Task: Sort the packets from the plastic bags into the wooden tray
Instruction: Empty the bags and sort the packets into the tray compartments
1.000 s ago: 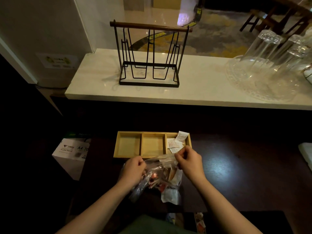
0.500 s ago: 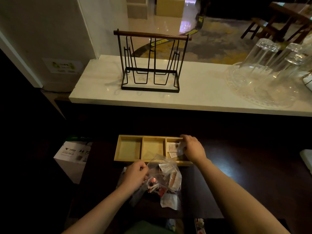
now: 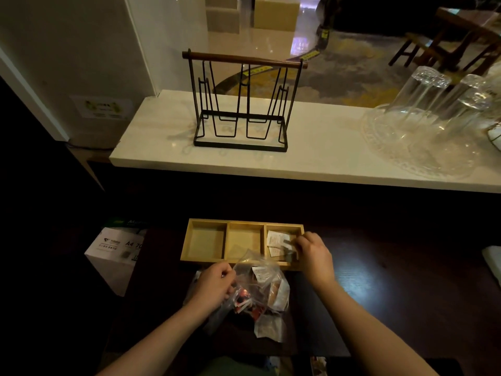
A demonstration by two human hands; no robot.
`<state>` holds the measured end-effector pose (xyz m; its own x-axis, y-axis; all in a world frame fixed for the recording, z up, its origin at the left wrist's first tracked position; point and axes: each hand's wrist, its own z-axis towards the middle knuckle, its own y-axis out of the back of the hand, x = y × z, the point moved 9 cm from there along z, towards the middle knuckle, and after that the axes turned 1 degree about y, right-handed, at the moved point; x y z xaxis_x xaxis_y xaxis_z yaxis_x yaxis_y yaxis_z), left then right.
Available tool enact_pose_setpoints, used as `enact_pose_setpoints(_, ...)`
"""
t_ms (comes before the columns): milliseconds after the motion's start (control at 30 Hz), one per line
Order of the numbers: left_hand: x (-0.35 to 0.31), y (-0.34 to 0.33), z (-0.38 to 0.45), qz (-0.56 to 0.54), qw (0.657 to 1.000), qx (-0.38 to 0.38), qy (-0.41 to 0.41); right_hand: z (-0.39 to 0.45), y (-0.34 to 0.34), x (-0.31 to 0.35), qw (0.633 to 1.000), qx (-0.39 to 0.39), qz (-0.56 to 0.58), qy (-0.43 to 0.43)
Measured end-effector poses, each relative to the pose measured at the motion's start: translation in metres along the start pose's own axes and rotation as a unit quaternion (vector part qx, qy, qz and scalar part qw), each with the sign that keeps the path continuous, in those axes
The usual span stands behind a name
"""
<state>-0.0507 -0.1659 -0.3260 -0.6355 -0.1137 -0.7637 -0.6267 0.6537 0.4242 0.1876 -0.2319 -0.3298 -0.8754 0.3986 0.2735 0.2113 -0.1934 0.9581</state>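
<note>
A wooden tray with three compartments lies on the dark table. White packets sit in its right compartment; the left and middle ones hold nothing. My right hand is over the right compartment, fingertips on the packets there; whether it pinches one I cannot tell. My left hand grips the edge of a clear plastic bag full of white, brown and red packets, just in front of the tray. Another white packet lies near the bag's front.
A black wire rack with a wooden handle stands on the white counter behind. Upturned glasses on a clear tray sit at the right. A white A4 paper box is left of the table.
My right hand left the bag, carried a white packet up to the tray's right compartment and now rests lower in it. My left hand stayed on the bag.
</note>
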Motion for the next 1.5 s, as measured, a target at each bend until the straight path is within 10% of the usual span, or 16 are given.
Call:
enact_pose_setpoints(233, -0.004, -0.001, 0.000, 0.001, 1.000, -0.001, 0.003, -0.005, -0.032, 0.012, 0.994, 0.105, 0.006, -0.008)
enact_pose_setpoints(433, -0.009, -0.001, 0.001, 0.013, 1.000, 0.003, 0.004, -0.016, 0.013, 0.077, 0.965, 0.030, 0.259, -0.029)
enact_pose_setpoints(867, -0.047, -0.004, -0.005, 0.150, 0.982, -0.060, -0.093, 0.004, 0.068, 0.044, 0.994, 0.077, 0.072, 0.005)
enact_pose_setpoints(1167, -0.074, -0.015, 0.000, 0.090, 0.988, -0.023, -0.120, -0.021, 0.084, 0.121, 0.965, 0.178, 0.048, 0.185)
enact_pose_setpoints(1500, -0.069, 0.001, -0.005, -0.158, 0.984, 0.004, -0.076, -0.003, 0.105, 0.121, 0.982, 0.049, 0.104, 0.148)
